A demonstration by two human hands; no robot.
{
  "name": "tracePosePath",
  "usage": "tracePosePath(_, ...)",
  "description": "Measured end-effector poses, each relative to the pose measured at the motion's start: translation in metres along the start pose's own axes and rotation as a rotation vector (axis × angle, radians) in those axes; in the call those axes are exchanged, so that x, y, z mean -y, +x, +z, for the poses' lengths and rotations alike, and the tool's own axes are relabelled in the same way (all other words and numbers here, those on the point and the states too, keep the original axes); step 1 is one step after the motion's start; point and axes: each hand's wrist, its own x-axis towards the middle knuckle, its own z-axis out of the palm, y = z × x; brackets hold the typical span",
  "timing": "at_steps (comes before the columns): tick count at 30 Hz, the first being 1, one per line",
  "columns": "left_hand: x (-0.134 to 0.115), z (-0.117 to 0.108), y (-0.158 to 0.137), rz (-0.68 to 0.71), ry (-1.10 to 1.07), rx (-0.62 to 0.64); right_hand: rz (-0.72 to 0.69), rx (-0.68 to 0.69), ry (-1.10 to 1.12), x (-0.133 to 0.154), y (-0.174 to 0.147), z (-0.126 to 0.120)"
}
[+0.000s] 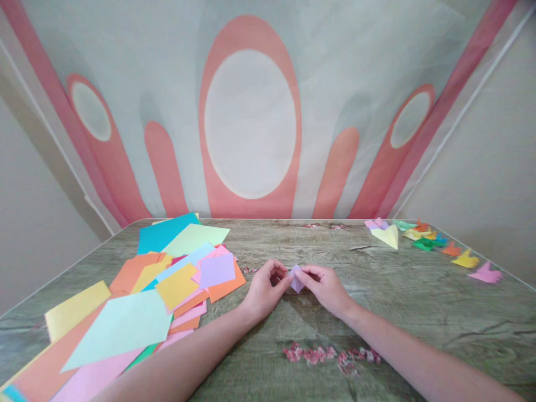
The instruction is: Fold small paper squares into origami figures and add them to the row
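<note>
A small piece of folded purple origami paper (297,280) is held up between my two hands, a little above the table. My left hand (270,287) pinches its left edge between thumb and fingers. From the other side, my right hand (324,287) grips the right edge in the same kind of pinch. The paper has a pointed, diamond-like outline with a crease down its middle. My fingers cover parts of both its sides.
Loose coloured paper sheets (121,326) lie overlapping along the left of the wooden table (419,329). Several folded paper birds (464,258) and a pale yellow paper plane (387,237) sit at the back right. A pink-and-grey patterned backdrop (251,206) stands behind.
</note>
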Motion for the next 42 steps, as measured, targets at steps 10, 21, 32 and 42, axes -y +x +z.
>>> tracePosePath(10, 0.000, -0.004, 0.000, -0.033, -0.101, 0.165, 0.153, 0.068, 0.280, -0.011, 0.004, 0.003)
tracePosePath(21, -0.003, -0.002, -0.001, -0.057, -0.144, 0.170, 0.207, 0.063, 0.344, -0.007, 0.005, 0.000)
tracePosePath(32, -0.007, -0.002, -0.005, 0.075, 0.043, 0.100, 0.306, 0.008, 0.540, -0.004, 0.007, -0.006)
tracePosePath(42, -0.008, -0.002, -0.006, 0.267, 0.143, 0.151, 0.345, -0.015, 0.590, -0.005, 0.007, -0.007)
